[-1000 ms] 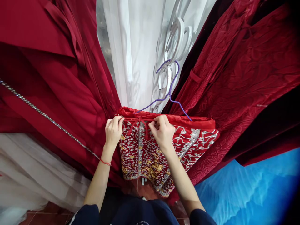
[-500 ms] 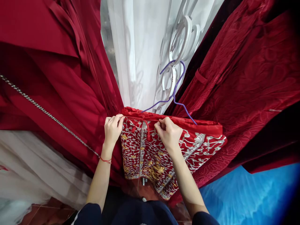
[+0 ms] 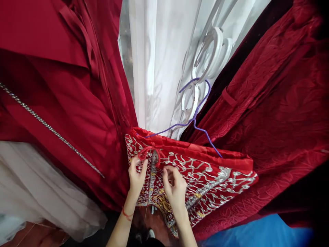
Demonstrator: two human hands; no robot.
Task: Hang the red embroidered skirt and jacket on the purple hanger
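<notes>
A red skirt [image 3: 195,164] with dense silver and gold embroidery hangs by its plain red waistband [image 3: 185,145] from a purple wire hanger [image 3: 196,118]. At the front of the waist is a red drawstring tied in a bow [image 3: 151,150]. My left hand [image 3: 137,173] is just below the bow's left loop, thumb and fingers apart; I cannot tell whether a fingertip touches the cord. To the right of the bow, my right hand [image 3: 176,183] hovers before the embroidery with loosely curved fingers and nothing visible in them.
White scrolled metalwork [image 3: 208,55] holds the hanger hook in front of white drapes [image 3: 164,51]. Dark red garments hang at left [image 3: 61,92] and right [image 3: 277,113]. Pale tulle [image 3: 46,185] lies lower left, blue fabric [image 3: 262,231] lower right.
Both hands have left the waistband and come down and closer together around the bow. The drawstring bow now shows more fully. The whole view has shifted slightly.
</notes>
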